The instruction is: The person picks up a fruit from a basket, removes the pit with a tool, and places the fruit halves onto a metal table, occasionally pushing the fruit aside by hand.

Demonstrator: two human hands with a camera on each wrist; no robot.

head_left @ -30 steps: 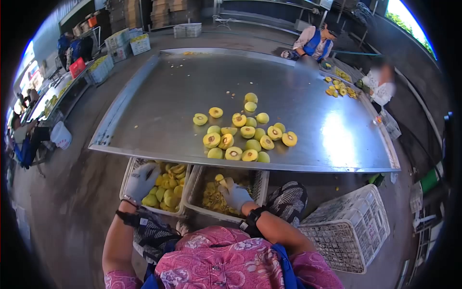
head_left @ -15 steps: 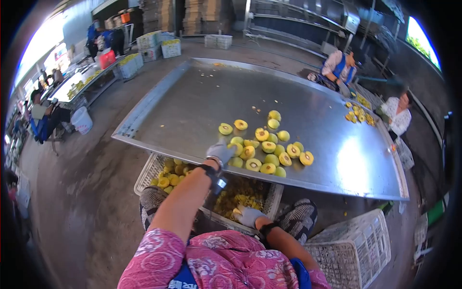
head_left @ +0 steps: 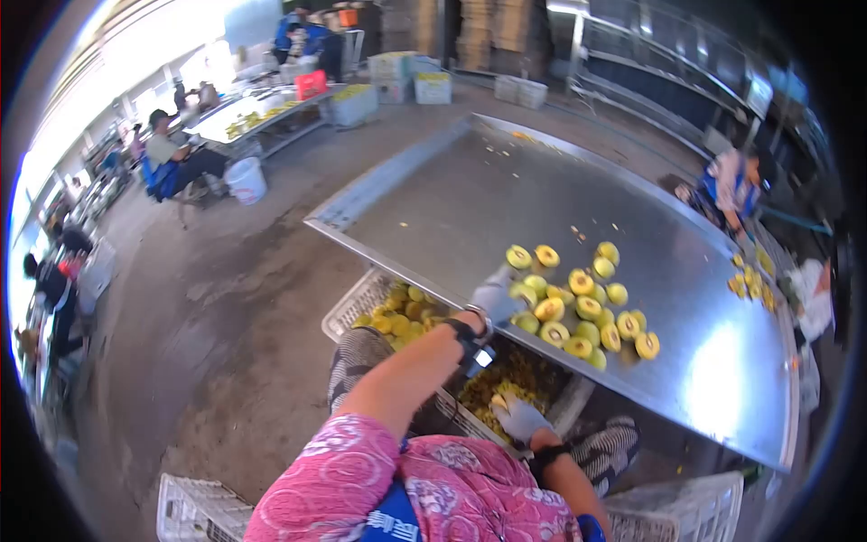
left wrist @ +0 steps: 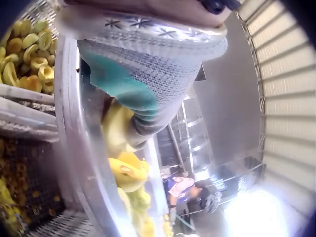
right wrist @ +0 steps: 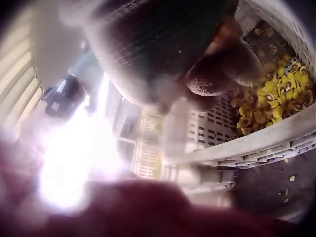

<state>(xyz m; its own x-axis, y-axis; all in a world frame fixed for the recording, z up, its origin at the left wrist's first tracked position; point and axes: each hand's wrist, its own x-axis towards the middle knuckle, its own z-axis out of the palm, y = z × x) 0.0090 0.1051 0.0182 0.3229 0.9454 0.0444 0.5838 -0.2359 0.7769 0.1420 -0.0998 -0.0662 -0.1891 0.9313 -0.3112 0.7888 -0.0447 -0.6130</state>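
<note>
My gloved left hand (head_left: 495, 296) reaches over the near edge of the metal table (head_left: 433, 199), at the left side of a cluster of halved peaches (head_left: 578, 312). In the left wrist view its fingers curl round a yellow peach half (left wrist: 116, 128), with more halves just beyond. My gloved right hand (head_left: 521, 418) is low over a crate (head_left: 571, 405) of peach pits and yellow scraps (right wrist: 276, 94). Its fingers are curled in the right wrist view; I cannot tell whether they hold anything. Left of that crate, another crate (head_left: 346, 303) holds pitted peach halves (head_left: 397, 316).
White crates stand at the lower right (head_left: 686, 506) and lower left (head_left: 203, 506). One person (head_left: 730, 185) sits at the table's far right side. Another person (head_left: 172, 154) sits by a second table (head_left: 217, 126) at the left, near a white bucket (head_left: 245, 181).
My left hand has gone from the crate of pitted halves up to the peaches on the table. The right hand has dropped lower over the scrap crate. The view has turned left.
</note>
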